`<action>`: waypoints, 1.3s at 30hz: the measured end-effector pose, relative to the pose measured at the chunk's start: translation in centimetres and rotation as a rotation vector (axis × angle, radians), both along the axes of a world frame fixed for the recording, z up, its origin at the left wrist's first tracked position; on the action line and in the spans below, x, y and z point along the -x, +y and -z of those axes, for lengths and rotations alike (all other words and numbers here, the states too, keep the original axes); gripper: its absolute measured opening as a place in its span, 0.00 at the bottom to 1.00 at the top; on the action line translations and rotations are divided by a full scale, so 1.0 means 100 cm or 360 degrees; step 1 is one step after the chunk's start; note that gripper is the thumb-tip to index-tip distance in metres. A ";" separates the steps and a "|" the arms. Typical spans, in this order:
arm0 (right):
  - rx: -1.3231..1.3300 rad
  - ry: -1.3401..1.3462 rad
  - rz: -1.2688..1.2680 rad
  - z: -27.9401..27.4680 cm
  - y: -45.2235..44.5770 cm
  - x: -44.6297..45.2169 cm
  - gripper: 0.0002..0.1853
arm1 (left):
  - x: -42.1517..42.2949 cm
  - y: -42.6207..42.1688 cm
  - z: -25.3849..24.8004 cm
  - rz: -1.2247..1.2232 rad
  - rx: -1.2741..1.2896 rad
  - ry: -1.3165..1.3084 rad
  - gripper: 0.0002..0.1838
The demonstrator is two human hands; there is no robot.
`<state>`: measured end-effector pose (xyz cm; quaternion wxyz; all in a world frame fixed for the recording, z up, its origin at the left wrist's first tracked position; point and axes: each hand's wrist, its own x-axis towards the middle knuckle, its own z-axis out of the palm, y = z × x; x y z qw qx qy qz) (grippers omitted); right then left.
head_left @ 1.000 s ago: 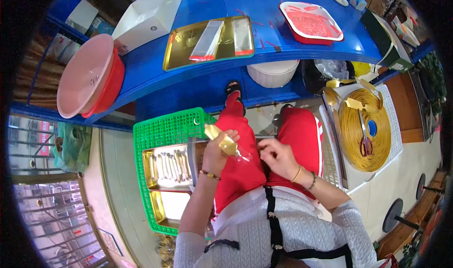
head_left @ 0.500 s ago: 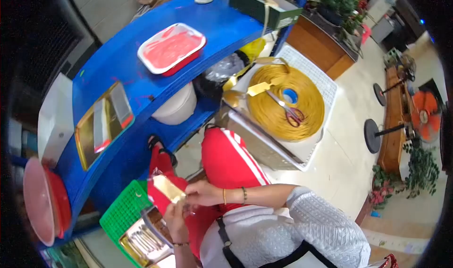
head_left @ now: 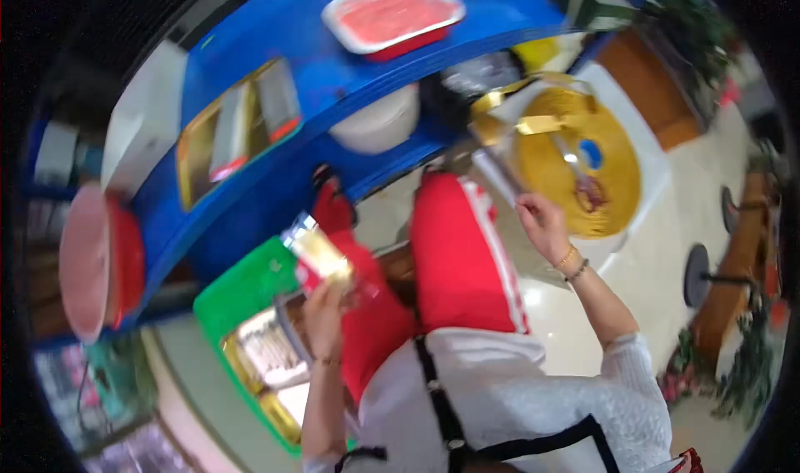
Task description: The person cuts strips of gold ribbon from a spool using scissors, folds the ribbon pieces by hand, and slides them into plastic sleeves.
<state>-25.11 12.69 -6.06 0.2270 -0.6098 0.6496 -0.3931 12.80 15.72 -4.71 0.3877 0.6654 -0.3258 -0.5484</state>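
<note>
My left hand [head_left: 323, 316] pinches a clear plastic packet with a gold strip inside [head_left: 321, 252], held above my red-trousered lap. My right hand [head_left: 546, 227] is apart from it, thumb and fingers drawn together at the near edge of the box with the gold roll; anything between those fingers is blurred. Beyond that hand lies the wide roll of gold ribbon [head_left: 542, 169] with a blue core. Scissors [head_left: 583, 177] rest on the roll. A gold piece [head_left: 539, 125] lies across its far side.
A green basket [head_left: 246, 283] at lower left holds a tray of pale strips [head_left: 271, 352]. On the blue table [head_left: 312, 56] are a red-and-white tub of pink paste [head_left: 392, 23] and a gold tray [head_left: 196, 152]. A white bucket [head_left: 379, 123] stands beneath; pink basins [head_left: 87, 260] are at left.
My right hand has let go of the packet and moved right, towards the gold roll. My left hand keeps the packet. The view has shifted, so the table appears higher and further right.
</note>
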 end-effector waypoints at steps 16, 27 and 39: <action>0.0082 -0.0107 -0.1673 0.026 0.004 -0.257 0.08 | -0.039 0.030 0.016 -0.0117 -0.0148 -0.0025 0.08; 0.0101 -0.0085 -0.1881 0.019 0.001 -0.260 0.08 | -0.042 0.038 0.024 -0.0071 0.0022 0.0226 0.06; 0.0144 -0.0485 -0.1605 -0.008 -0.004 -0.244 0.07 | -0.053 0.035 0.062 0.0021 0.0148 0.0105 0.06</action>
